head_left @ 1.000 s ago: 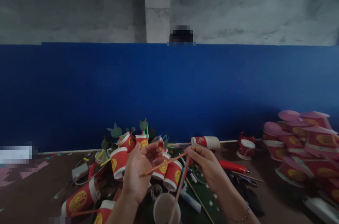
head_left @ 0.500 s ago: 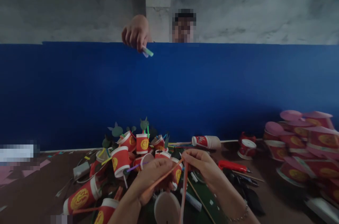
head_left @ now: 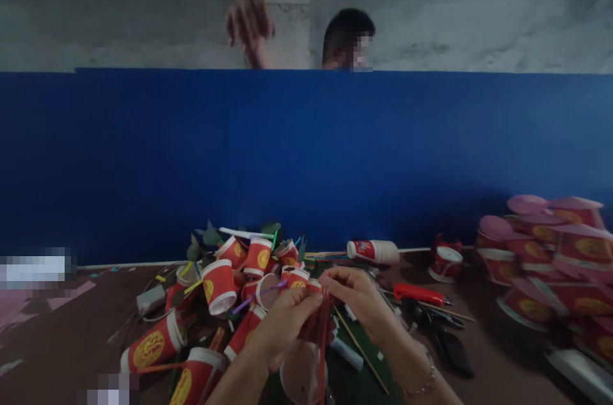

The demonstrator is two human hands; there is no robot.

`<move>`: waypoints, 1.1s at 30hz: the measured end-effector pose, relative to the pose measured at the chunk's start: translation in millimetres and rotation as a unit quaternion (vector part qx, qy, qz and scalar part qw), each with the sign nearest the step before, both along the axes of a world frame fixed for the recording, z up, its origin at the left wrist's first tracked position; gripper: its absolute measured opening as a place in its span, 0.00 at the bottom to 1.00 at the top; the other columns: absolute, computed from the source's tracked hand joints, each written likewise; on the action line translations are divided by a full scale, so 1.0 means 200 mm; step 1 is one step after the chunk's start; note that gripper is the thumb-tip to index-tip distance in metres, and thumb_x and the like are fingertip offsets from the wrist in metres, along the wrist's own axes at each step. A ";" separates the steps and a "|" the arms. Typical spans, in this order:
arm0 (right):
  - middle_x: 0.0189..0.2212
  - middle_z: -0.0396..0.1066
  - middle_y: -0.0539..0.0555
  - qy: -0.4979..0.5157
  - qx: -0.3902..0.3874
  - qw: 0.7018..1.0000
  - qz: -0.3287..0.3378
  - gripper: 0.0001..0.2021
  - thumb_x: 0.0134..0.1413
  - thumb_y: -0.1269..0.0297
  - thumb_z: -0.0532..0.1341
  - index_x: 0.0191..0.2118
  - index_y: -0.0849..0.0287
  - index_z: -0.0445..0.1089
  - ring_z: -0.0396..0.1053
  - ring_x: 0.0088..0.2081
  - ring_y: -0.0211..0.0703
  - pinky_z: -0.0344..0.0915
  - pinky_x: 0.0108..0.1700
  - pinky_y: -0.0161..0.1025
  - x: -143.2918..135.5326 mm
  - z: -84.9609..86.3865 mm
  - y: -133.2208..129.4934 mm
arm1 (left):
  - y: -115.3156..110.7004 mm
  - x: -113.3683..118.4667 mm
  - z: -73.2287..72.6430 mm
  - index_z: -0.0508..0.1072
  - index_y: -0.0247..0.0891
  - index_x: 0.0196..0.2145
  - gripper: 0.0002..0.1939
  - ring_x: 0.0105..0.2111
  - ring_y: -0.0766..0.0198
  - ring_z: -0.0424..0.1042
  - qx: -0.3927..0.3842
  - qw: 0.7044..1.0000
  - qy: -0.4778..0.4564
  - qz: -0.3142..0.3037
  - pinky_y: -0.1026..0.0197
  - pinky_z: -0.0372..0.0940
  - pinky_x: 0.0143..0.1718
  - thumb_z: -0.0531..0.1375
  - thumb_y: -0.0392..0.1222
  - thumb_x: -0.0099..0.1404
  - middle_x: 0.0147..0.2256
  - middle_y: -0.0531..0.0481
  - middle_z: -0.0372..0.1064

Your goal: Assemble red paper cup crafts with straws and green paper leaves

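Observation:
My left hand [head_left: 293, 315] and my right hand [head_left: 353, 295] meet low in the middle of the head view, fingertips pinched together on a thin orange-red strip [head_left: 322, 354] that hangs down between them. Below my hands a paper cup [head_left: 299, 370] shows its open mouth, partly behind the strip. A heap of red paper cups with yellow emblems [head_left: 218, 287] lies to the left of my hands. A white stick [head_left: 239, 234] rests across the top of the heap, near dark green cut-out shapes [head_left: 208, 234].
Stacked cups [head_left: 373, 252] lie by the blue partition [head_left: 306, 156]. On the right are a red tool [head_left: 419, 293], black scissors [head_left: 453, 347] and cups with pink discs [head_left: 582, 245]. Behind the partition, another person's blurred hand [head_left: 249, 20] is raised.
My hands have come closer together, and the strip has swung nearer upright. The other person's hand has risen and let go of small sticks; a white stick now lies on the heap.

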State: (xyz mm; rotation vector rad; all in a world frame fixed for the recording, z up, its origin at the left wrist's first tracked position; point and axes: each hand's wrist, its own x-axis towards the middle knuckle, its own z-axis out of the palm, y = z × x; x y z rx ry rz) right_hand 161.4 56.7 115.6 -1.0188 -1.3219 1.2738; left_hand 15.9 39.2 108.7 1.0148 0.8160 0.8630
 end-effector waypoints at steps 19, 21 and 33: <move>0.18 0.68 0.47 0.072 -0.036 0.997 -0.017 0.24 0.35 0.49 0.70 0.37 0.61 0.76 0.61 0.20 0.32 0.58 0.22 0.31 -0.06 -0.01 -0.02 | 0.02 0.01 -0.05 0.70 0.31 0.32 0.26 0.13 0.71 0.65 -0.003 0.998 -0.035 -0.056 0.71 0.53 0.14 0.64 0.60 0.50 0.18 0.50 0.70; 0.18 0.68 0.48 0.089 -0.030 0.995 -0.025 0.25 0.36 0.49 0.70 0.39 0.61 0.76 0.61 0.19 0.32 0.58 0.21 0.31 -0.07 -0.02 -0.02 | 0.03 0.01 -0.06 0.70 0.31 0.32 0.26 0.13 0.70 0.65 -0.007 0.997 -0.046 -0.062 0.70 0.55 0.15 0.65 0.60 0.50 0.18 0.50 0.70; 0.30 0.75 0.54 0.116 -0.084 0.990 0.001 0.22 0.40 0.50 0.68 0.39 0.62 0.74 0.61 0.14 0.30 0.51 0.11 0.28 -0.08 -0.02 -0.06 | 0.02 0.02 -0.08 0.71 0.30 0.37 0.26 0.16 0.67 0.68 -0.017 0.994 -0.068 -0.089 0.68 0.51 0.16 0.65 0.58 0.51 0.22 0.48 0.71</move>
